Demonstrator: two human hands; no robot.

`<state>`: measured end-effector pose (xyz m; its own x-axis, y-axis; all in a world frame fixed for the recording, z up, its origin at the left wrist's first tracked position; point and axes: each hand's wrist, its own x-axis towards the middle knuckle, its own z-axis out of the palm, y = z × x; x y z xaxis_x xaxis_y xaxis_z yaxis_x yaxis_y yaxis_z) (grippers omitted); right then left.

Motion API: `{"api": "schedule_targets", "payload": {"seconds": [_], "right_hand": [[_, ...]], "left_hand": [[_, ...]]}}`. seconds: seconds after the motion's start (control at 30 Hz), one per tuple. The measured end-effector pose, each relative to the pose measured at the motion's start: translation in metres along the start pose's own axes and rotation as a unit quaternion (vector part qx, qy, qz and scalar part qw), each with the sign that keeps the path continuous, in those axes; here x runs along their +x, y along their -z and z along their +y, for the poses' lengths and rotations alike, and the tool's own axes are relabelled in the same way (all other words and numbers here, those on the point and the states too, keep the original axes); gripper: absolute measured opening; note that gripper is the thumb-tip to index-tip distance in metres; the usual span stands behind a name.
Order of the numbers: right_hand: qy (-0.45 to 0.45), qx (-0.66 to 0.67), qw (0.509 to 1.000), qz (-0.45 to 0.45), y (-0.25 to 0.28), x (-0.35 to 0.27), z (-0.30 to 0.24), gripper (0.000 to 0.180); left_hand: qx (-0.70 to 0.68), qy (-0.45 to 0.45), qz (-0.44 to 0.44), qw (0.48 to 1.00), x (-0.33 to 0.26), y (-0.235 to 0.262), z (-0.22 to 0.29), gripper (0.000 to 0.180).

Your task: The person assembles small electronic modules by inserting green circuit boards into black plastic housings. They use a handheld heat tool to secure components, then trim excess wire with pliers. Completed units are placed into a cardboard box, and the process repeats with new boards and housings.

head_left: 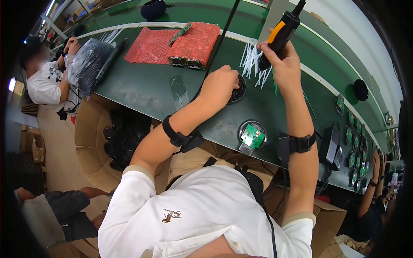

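My right hand (pixel 285 64) is raised over the bench, closed around a black and yellow electric screwdriver (pixel 282 38). Its lower end points down near a bunch of white strips (pixel 248 60). My left hand (pixel 218 88) is at a round dish (pixel 241 91) of tiny dark pieces, probably screws. The fingers are bent together at the dish; whatever they pinch is too small to make out. In front of me on the bench, a green circuit board (pixel 252 136) lies in a round dark housing (pixel 241 127).
Red bubble wrap (pixel 200 41) with stacked circuit boards stands at the back left. Several boards in round housings (pixel 356 139) line the right side, past a black box (pixel 330 144). A large carton (pixel 88 137) of black parts stands below. Other people work on both sides.
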<state>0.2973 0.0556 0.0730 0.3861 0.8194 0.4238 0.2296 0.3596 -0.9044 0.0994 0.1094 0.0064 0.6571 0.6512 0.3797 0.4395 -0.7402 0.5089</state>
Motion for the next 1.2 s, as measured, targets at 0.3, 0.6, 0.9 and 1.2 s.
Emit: {"api": "schedule_targets", "payload": {"seconds": [0.3, 0.6, 0.9, 1.2], "right_hand": [[-0.07, 0.104, 0.991, -0.044, 0.009, -0.065, -0.056, 0.036], [-0.004, 0.151, 0.988, -0.001, 0.006, -0.113, -0.067, 0.041], [0.015, 0.234, 0.972, -0.01, -0.011, -0.117, -0.065, 0.038], [0.042, 0.216, 0.975, -0.024, -0.018, -0.119, -0.061, 0.036]], "left_hand": [[-0.267, 0.079, -0.056, 0.959, -0.031, 0.025, 0.015, 0.012], [-0.375, 0.096, -0.115, 0.915, -0.084, 0.003, 0.044, 0.012], [-0.323, -0.011, -0.054, 0.945, -0.086, -0.014, 0.046, 0.022], [-0.312, -0.018, -0.043, 0.949, -0.085, -0.012, 0.049, 0.022]]}}
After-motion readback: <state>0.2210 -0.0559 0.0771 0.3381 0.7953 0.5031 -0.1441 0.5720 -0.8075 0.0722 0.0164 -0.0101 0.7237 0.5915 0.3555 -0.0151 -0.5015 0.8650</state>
